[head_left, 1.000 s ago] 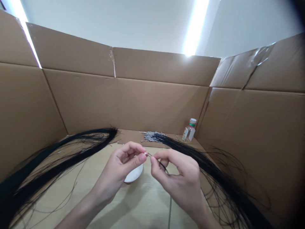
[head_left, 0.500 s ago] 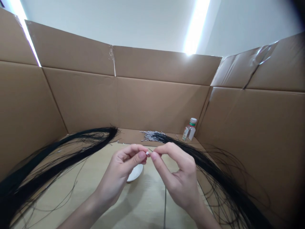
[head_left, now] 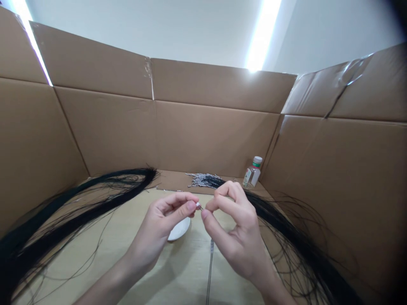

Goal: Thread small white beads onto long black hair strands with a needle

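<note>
My left hand (head_left: 165,222) has thumb and forefinger pinched on a small white bead (head_left: 198,205). My right hand (head_left: 238,231) pinches a thin dark cord (head_left: 209,279), whose short end touches the bead. Whether the tip is through the bead is too small to tell. Below the right fingers the cord hangs down, with several small pale beads (head_left: 212,246) on it. A white dish (head_left: 179,231) sits on the table under my left hand, partly hidden by it.
A bundle of dark cords (head_left: 121,202) lies at the left. Another dark bundle (head_left: 295,237) runs along the right, its far end strung with pale beads (head_left: 203,180). A clear bottle (head_left: 252,173) stands in the back right corner. Cardboard walls (head_left: 216,140) surround the table (head_left: 127,224).
My right fingers have shifted slightly, with the other fingers raised higher. The hanging cord has swung left, and beads on it now show below the hand. My left hand stays nearly still.
</note>
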A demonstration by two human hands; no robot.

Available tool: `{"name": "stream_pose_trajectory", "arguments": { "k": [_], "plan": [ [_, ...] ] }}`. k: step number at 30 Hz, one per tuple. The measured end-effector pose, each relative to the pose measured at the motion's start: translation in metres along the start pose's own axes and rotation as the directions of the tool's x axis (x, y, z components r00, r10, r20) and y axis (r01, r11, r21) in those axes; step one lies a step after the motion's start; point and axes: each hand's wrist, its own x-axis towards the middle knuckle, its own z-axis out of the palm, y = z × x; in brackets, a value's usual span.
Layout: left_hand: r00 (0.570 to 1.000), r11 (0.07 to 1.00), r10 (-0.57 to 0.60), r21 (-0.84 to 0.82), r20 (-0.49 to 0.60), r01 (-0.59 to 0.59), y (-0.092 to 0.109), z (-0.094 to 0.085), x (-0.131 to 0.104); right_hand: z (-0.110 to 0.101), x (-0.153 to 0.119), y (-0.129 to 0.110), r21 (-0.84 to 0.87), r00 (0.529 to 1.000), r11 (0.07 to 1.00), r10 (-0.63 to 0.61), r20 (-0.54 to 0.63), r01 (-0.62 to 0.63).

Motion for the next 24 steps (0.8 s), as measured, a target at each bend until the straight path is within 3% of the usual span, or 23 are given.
{"name": "stream_pose_trajectory", "arguments": {
  "k": [7, 17, 24],
  "plan": [
    [1.000, 1.000, 0.012, 0.026, -0.004, -0.011, 0.000, 0.000, 0.000, 0.000, 0.001, 0.000, 0.000, 1.000, 1.000, 0.000, 0.015, 0.000],
    [0.991, 0.956, 0.137, 0.261, -0.002, -0.132, 0.009, -0.001, 0.000, 0.000, 0.000, 0.003, -0.026, 0.995, 0.999, 0.022, 0.094, -0.020],
    [0.983, 0.930, 0.179, 0.318, 0.049, -0.185, 0.017, -0.011, 0.000, 0.003, 0.003, 0.008, 0.010, 0.984, 0.993, 0.116, 0.138, -0.119]
  ]
}}
